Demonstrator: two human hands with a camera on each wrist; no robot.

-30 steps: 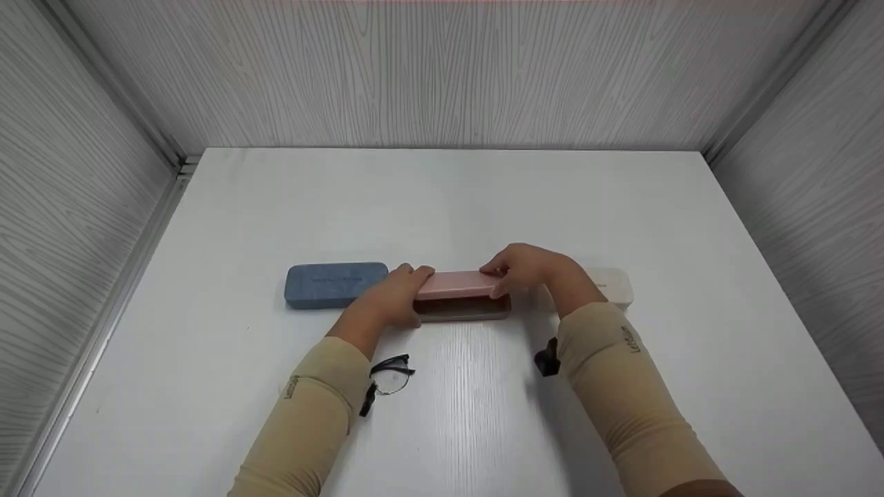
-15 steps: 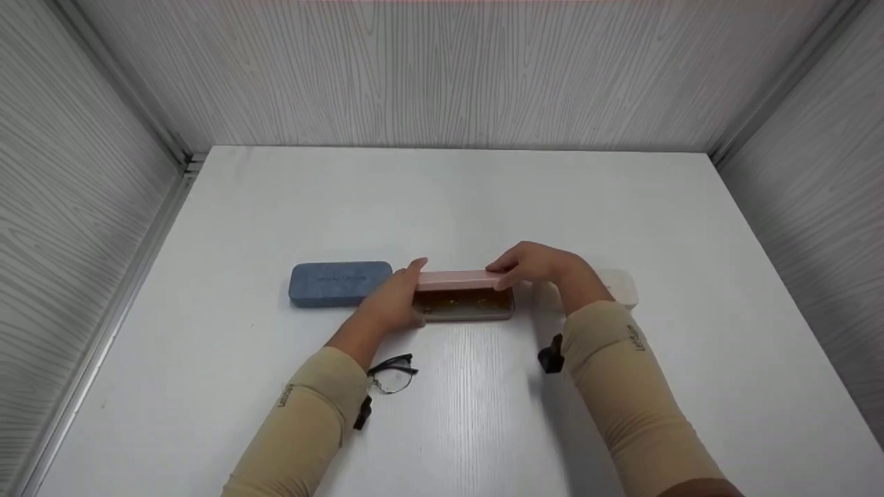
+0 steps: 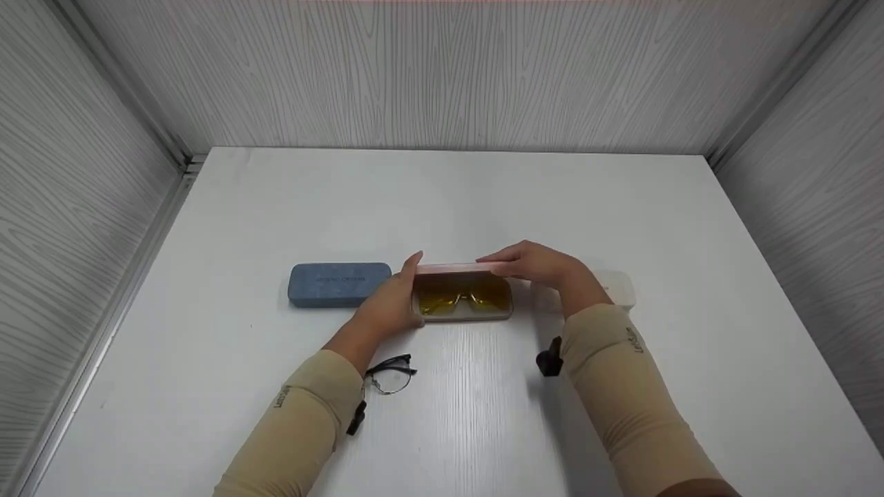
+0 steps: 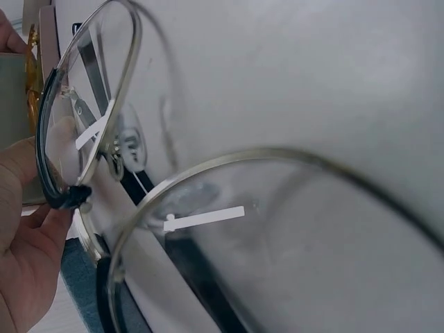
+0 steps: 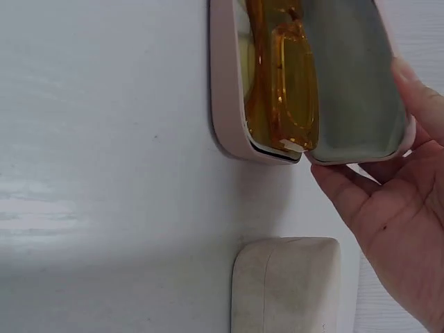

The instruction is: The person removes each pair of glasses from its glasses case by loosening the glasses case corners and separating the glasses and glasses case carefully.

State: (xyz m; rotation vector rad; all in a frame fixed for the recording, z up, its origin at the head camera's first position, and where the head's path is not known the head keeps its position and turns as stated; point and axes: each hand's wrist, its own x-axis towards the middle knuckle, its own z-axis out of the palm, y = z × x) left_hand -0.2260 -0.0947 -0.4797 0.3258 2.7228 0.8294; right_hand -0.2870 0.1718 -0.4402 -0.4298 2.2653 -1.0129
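A pink glasses case (image 5: 225,90) lies on the white table with its lid (image 5: 354,83) raised. Inside it rest yellow-tinted glasses (image 3: 483,297), their amber frame (image 5: 295,83) showing up close in the right wrist view. At the case's left end, my left hand (image 3: 389,304) grips it with the thumb up by the lid. My right hand (image 3: 535,264) holds the lid's right end, thumb on one side and fingers on the other. Dark-rimmed eyeglasses (image 3: 391,377) sit on the table near my left wrist; their rims (image 4: 135,41) fill much of the left wrist view.
A blue glasses case (image 3: 338,284) lies to the left of the pink one. To the right is a cream glasses case (image 3: 617,288), partly hidden by my right arm in the head view. Wood-grain panels (image 3: 442,76) enclose the table's back and sides.
The pink case's lid has swung up and back with my right hand, baring the yellow glasses inside. My left hand keeps its place at the case's left end, its thumb more upright.
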